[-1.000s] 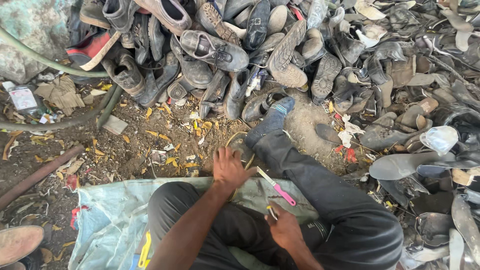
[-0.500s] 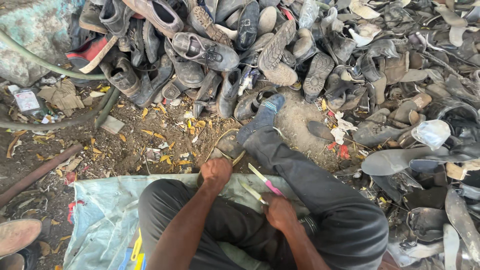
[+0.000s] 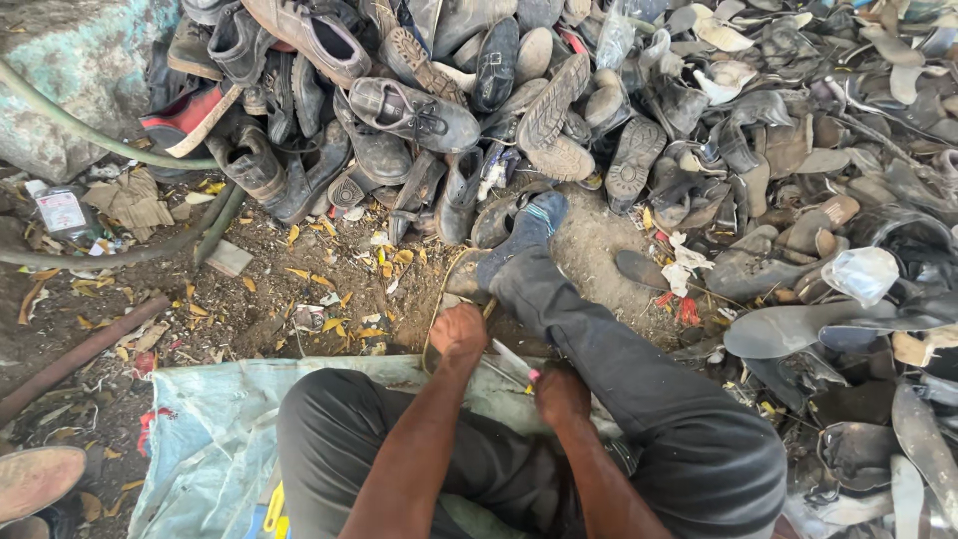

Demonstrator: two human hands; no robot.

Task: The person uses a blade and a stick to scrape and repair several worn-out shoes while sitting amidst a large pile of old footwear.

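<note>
— Packages, labels?
— Upper left of frame: small clear plastic bottle (image 3: 62, 212) with a white-and-red label, lying flat beside crumpled brown cardboard (image 3: 130, 200). Right of centre: knotted clear plastic bag (image 3: 860, 273) resting on loose soles. No signs anywhere.

— Hands?
— Lower centre. Left hand (image 3: 459, 331) closed in a fist around a thin curved strip (image 3: 439, 299), pale and looping up towards the blue-socked foot (image 3: 529, 232). Right hand (image 3: 562, 393) closed on a pink-handled blade (image 3: 516, 361), tip pointing up-left, just beside the left hand. How tightly clamped: cannot tell.

— And the strip itself?
— Just above the left fist, arcing between knee and foot, at the lower middle of the frame.

— Surface and setting?
— Bare brown dirt scattered with yellow leaf scraps. Pale blue plastic sheet (image 3: 210, 429) spread along the bottom edge, under the dark-trousered legs. Heap of worn shoes (image 3: 419, 110) across the top; cut soles (image 3: 798, 329) piled down the right side. Green hose (image 3: 110, 150) curving past a mottled grey-green wall at upper left; rusty pipe (image 3: 80, 354) slanting at left. Brown shoe toe (image 3: 38, 481) in the bottom left corner.
</note>
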